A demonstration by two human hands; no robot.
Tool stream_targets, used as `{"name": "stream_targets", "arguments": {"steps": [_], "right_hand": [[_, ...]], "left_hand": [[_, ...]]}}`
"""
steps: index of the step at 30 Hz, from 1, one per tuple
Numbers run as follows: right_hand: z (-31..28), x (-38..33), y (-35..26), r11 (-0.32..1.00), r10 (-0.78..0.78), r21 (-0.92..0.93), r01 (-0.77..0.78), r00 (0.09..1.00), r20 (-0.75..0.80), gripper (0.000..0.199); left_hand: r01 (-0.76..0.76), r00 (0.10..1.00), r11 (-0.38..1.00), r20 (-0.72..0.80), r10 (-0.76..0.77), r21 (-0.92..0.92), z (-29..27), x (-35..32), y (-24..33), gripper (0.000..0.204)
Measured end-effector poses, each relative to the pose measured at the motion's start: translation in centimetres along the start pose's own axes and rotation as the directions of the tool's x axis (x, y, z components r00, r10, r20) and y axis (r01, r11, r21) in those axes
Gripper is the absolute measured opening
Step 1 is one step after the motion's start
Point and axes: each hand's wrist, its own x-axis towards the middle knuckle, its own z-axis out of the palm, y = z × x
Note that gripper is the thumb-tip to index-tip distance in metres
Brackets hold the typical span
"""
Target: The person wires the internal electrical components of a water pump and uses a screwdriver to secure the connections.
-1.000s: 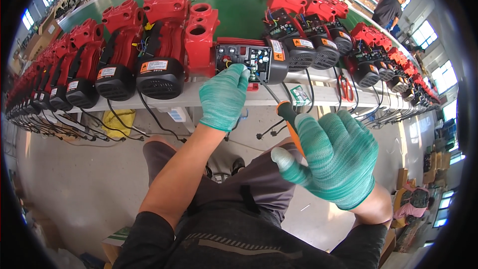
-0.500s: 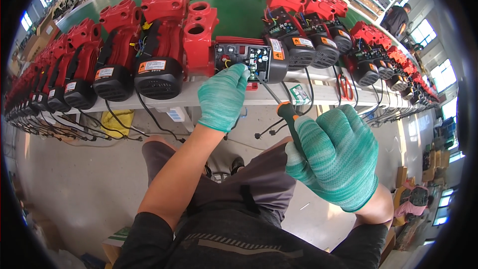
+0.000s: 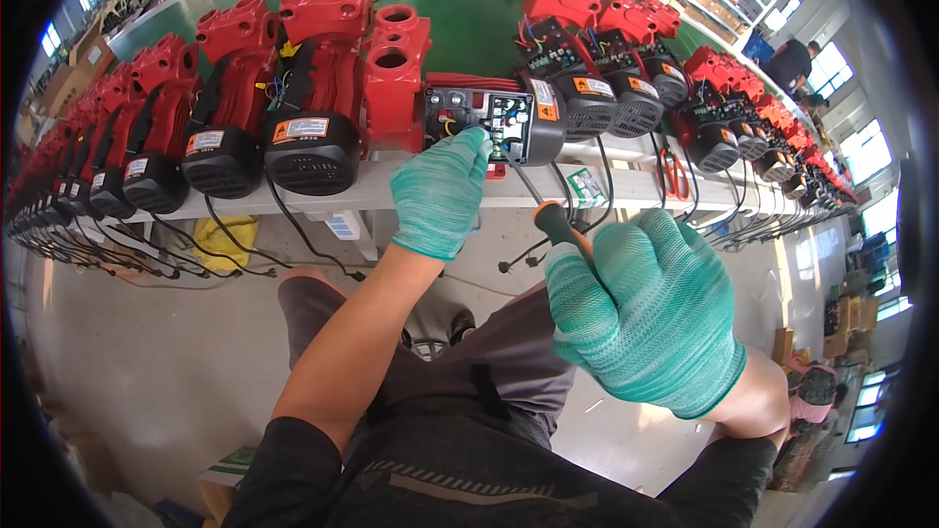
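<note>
My left hand (image 3: 440, 191), in a green knit glove, reaches to the bench edge, its fingertips touching the wiring of an open black control box (image 3: 489, 122) on a red pump. My right hand (image 3: 650, 313), also gloved, is closed around a screwdriver (image 3: 553, 220) with an orange and black handle. Its thin shaft points up to the same control box. The red pump body (image 3: 396, 78) stands just left of the box.
A long row of red pumps with black motor caps (image 3: 303, 152) lines the green-topped bench (image 3: 460, 10) to both sides, black cords hanging over its front edge. Red-handled pliers (image 3: 675, 176) lie right of the box. A person (image 3: 792, 64) stands at the far right end.
My right hand with the screwdriver has moved up and closer to the control box. My left hand stays on the box's wiring.
</note>
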Motion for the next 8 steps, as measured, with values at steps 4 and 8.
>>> {"name": "stream_targets", "arguments": {"steps": [4,8], "right_hand": [[-1.0,0.4,-0.3,0.989,0.126,-0.096,-0.113,0.983,0.137,0.033],[0.2,0.9,0.3,0.999,-0.043,-0.015,0.042,0.997,-0.063,0.032]], "left_hand": [[-0.029,0.999,1.000,-0.045,0.029,-0.007,0.1,-0.1,-0.3,0.019],[-0.025,0.998,1.000,0.058,0.025,0.006,0.0,-0.1,-0.4,0.022]]}}
